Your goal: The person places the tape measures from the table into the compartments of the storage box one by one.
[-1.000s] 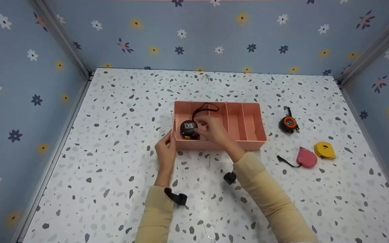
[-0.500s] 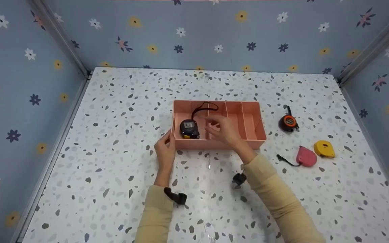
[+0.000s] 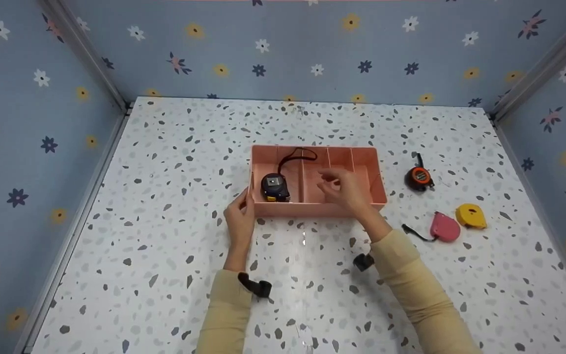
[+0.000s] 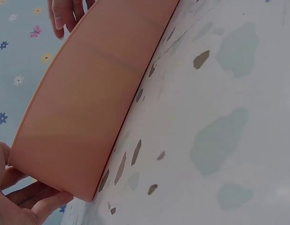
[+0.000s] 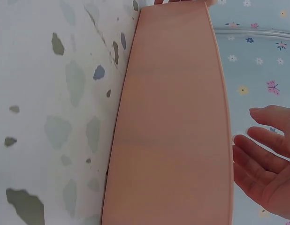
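Observation:
A pink divided box (image 3: 312,210) sits at the middle of the table. In its left part lies a black tape measure (image 3: 274,187) with a yellow button, its wrist strap looping toward the back wall. My left hand (image 3: 240,219) grips the box's left end; the left wrist view has its fingers (image 4: 50,204) against that end wall. Over the box's middle compartments, my right hand (image 3: 347,189) holds nothing, fingers loosely bent and parted from the thumb. In the right wrist view this right hand (image 5: 271,161) appears above the rim, beyond the long front wall.
Right of the box lie a black-and-orange tape measure (image 3: 419,179), a pink tape measure (image 3: 445,227) with a black strap, and a yellow tape measure (image 3: 471,216). Flower-patterned panels (image 3: 302,49) enclose the speckled table (image 3: 165,206) at the back and sides.
My right hand has drawn away from the black tape measure and moved right over the box. The tape measure stays in the left part. My left hand keeps its place.

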`<control>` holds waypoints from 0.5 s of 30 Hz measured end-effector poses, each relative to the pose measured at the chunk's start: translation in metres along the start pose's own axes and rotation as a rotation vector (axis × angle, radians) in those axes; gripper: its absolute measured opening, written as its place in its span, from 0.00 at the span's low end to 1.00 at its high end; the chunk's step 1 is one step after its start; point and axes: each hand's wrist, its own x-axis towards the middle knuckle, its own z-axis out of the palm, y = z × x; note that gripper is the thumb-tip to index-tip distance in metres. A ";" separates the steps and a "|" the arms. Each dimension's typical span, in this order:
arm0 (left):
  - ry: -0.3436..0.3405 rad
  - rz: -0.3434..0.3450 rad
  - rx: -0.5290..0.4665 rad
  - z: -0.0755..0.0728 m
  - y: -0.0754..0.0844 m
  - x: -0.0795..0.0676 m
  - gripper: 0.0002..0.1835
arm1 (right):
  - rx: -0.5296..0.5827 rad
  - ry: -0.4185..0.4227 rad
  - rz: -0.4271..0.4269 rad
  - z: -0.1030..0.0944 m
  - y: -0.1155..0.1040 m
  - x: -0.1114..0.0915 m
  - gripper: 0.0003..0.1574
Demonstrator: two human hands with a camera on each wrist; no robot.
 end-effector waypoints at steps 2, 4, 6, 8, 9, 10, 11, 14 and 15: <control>0.006 0.009 -0.004 0.000 0.000 0.000 0.15 | -0.027 0.026 -0.012 -0.003 0.002 -0.002 0.17; 0.014 0.017 -0.004 0.000 0.000 0.000 0.15 | -0.051 0.050 -0.028 -0.006 0.005 -0.004 0.16; 0.018 0.026 -0.004 0.000 0.000 0.000 0.15 | -0.057 0.068 -0.042 -0.009 0.007 -0.005 0.16; 0.018 0.027 -0.004 0.000 0.001 0.000 0.15 | -0.062 0.078 -0.037 -0.012 0.009 -0.008 0.16; 0.016 0.025 -0.004 0.000 0.001 0.000 0.15 | -0.065 0.081 -0.032 -0.013 0.010 -0.009 0.17; 0.014 0.024 -0.003 0.000 0.000 0.000 0.15 | -0.065 0.085 -0.029 -0.015 0.011 -0.010 0.18; 0.013 0.023 -0.003 0.000 0.000 0.000 0.15 | -0.067 0.090 -0.024 -0.017 0.012 -0.012 0.18; 0.012 0.020 0.000 0.000 0.000 0.001 0.15 | -0.074 0.104 -0.013 -0.022 0.014 -0.016 0.19; 0.011 0.019 0.000 0.000 0.000 0.001 0.15 | -0.079 0.109 -0.012 -0.023 0.015 -0.017 0.19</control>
